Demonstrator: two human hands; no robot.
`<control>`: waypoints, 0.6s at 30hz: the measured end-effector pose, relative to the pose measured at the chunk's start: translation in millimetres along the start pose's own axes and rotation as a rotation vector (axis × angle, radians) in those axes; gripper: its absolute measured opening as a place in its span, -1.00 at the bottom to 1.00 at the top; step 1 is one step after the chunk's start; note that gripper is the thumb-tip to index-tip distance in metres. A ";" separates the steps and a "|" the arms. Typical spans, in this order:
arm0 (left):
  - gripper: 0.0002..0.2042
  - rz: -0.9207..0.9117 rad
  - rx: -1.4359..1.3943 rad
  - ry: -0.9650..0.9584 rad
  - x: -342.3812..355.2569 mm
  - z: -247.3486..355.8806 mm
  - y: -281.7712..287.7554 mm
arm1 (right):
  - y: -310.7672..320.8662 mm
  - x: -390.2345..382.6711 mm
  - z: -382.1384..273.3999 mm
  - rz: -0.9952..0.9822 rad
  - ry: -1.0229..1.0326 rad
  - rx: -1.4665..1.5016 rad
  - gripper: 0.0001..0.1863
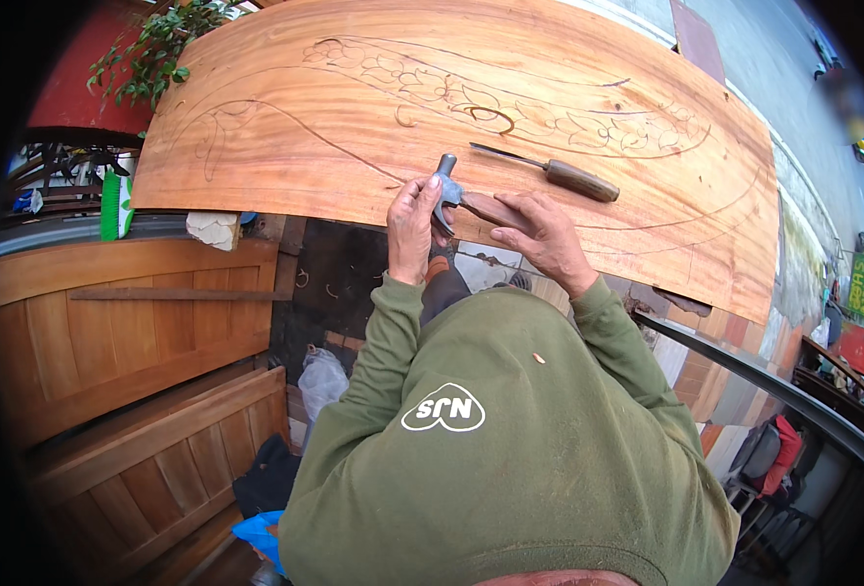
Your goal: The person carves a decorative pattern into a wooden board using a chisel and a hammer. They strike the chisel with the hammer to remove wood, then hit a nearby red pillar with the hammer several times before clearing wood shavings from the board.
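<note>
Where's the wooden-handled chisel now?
In the head view, the chisel lies on the wooden board, right of centre, just beyond the right hand, its blade pointing left.

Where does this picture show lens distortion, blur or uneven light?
Head view, throughout: fisheye distortion bows the edges of the wooden board, and the corners are black; head view, upper right: a smudged, blurred patch beside the pale ground; head view, centre: the hammer and chisel look fairly sharp.

a few short, bold white letters stand inside a white heart-shaped outline [443, 407] on the green shirt [549, 479], upside down in this view. at the far right edge, a green sign [863, 285] bears yellow lettering, small and turned sideways.
</note>
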State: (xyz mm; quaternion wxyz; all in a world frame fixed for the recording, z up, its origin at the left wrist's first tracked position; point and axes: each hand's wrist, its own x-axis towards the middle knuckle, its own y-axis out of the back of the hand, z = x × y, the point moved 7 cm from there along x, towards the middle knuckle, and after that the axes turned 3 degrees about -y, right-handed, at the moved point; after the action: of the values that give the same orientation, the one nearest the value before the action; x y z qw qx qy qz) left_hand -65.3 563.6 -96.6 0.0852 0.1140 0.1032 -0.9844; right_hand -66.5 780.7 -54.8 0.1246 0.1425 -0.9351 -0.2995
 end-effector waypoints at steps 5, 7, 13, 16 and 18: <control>-0.65 -0.014 0.011 0.055 8.0 -8.9 4.3 | -10.1 -5.8 10.7 0.050 0.074 -0.066 -0.50; -0.63 -0.028 0.018 0.082 7.7 -9.9 3.5 | -11.6 -6.3 11.5 0.043 0.053 -0.079 -0.52; -0.51 -0.025 -0.013 0.036 8.1 -1.1 -0.5 | -13.7 -7.3 19.2 0.056 0.041 -0.015 -0.58; -0.54 -0.076 -0.035 0.049 8.4 3.2 -3.9 | -12.1 -8.5 18.8 0.098 0.058 -0.036 -0.59; -0.54 -0.087 -0.045 0.054 9.3 4.5 -5.3 | -12.2 -8.8 19.2 0.104 0.063 -0.038 -0.59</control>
State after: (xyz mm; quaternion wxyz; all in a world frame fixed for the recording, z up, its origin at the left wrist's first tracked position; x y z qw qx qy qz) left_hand -76.1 566.4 -93.6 0.0421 0.1341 0.1326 -0.9812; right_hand -62.1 784.2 -78.5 0.1721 0.1007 -0.9310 -0.3057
